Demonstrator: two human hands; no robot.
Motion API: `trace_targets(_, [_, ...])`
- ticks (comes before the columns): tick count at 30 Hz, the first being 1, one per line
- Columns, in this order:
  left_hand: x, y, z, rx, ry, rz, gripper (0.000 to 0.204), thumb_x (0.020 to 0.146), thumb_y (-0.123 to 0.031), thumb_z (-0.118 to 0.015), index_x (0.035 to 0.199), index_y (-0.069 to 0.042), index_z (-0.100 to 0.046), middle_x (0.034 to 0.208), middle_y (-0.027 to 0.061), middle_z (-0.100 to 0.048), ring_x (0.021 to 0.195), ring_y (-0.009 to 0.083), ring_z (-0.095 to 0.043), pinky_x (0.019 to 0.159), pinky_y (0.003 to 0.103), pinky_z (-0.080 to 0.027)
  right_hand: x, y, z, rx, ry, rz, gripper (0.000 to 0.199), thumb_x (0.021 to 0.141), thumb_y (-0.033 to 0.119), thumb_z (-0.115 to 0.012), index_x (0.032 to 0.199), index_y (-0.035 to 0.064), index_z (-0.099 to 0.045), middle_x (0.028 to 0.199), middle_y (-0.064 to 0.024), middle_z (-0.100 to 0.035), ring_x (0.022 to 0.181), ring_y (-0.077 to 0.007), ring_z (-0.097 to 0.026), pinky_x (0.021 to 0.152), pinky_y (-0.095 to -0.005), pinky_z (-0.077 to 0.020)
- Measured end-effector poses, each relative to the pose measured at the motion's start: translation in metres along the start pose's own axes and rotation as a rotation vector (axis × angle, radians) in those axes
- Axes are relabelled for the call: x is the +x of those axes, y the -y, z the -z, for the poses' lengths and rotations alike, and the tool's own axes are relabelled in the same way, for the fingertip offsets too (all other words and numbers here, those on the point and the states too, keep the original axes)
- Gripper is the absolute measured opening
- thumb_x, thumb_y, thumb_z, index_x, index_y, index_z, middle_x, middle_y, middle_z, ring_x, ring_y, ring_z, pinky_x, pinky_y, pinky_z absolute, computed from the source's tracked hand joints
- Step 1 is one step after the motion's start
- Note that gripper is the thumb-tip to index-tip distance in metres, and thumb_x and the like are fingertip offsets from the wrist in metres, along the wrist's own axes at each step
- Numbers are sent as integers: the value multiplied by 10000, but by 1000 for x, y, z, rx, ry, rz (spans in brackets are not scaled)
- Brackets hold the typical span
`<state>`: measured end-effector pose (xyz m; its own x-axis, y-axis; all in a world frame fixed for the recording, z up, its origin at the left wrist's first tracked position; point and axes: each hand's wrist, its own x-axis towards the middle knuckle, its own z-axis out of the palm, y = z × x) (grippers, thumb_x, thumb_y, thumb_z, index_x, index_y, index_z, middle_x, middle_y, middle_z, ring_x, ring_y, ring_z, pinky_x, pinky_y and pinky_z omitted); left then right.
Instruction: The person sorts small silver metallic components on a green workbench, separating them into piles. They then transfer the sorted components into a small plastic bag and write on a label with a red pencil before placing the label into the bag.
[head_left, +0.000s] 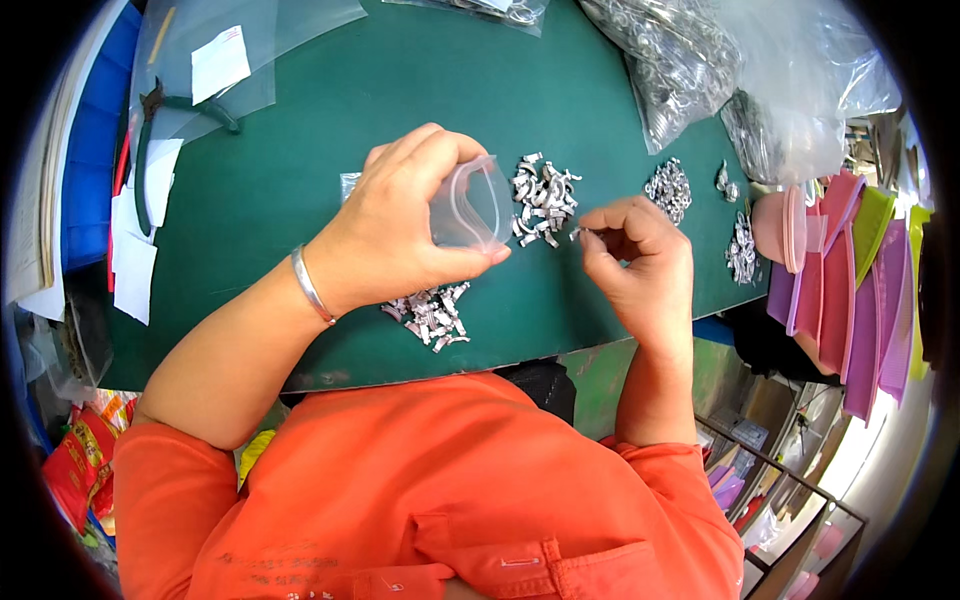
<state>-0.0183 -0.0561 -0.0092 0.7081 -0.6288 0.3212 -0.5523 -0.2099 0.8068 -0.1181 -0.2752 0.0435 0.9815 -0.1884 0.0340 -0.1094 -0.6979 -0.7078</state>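
Surface: green mat (400, 90) covering a workbench, seen from above; the person's orange shirt (430, 490) fills the lower frame.
Left hand (400, 225): raised over the mat's centre, a silver bangle (310, 285) on the wrist; thumb and fingers pinch a small clear zip bag (470, 205) and hold its mouth spread open toward the right.
Right hand (635, 260): just right of the bag, fingers curled inward; thumb and forefinger tips close on a tiny silver metal part (577, 233) — too small to make out its shape.
Centre pile (545, 198): loose silver metal pieces lying on the mat between the two hands, just beyond the bag's mouth.
Near pile (432, 312): more of the same pieces, below the left hand near the mat's front edge.
Right piles (668, 188): smaller heaps of shiny parts, well apart from the hands.
Far edge: large clear bags (680, 60) filled with metal parts.
Left margin: green-handled pliers (150, 140) under a plastic sleeve, beside white paper slips (135, 250).
Right margin: pink, purple and green plastic trays (860, 280) standing on edge — partly beyond the bench.
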Motion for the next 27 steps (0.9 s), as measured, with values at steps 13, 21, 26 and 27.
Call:
trace_targets(13, [0,-1,1,0,-2,18,540,616,-213,-850,1067,-78,-584,909,47,-546,871,207,-563,859,328,-420,9,1,-2,37,17,79,75,813,-32,-690,883,-7,-678,785,-112,-649,674,-222,-636,607,-316,-502])
trace_targets(21, [0,0,0,3,-13,7,544,610,-206,-851,1068,-75,-587,898,46,-540,855,205,-555,835,324,-428,-8,-9,-17,-161,66,85,108,781,22,-734,869,0,-676,822,-116,-630,689,-282,-633,625,-372,-506])
trace_targets(26, [0,0,0,-1,-15,5,542,612,-207,-850,1066,-72,-587,888,48,-535,845,206,-549,818,323,-430,-4,-3,-20,-74,88,234,140,788,5,-722,920,-2,-675,879,-122,-622,773,-300,-635,682,-365,-515])
trace_targets(27, [0,0,-1,-2,-16,2,542,612,-207,-849,1066,-72,-587,887,48,-534,843,206,-548,816,324,-430,-4,-2,-23,-76,27,305,147,790,-1,-717,932,-4,-674,892,-126,-620,794,-305,-635,697,-362,-517])
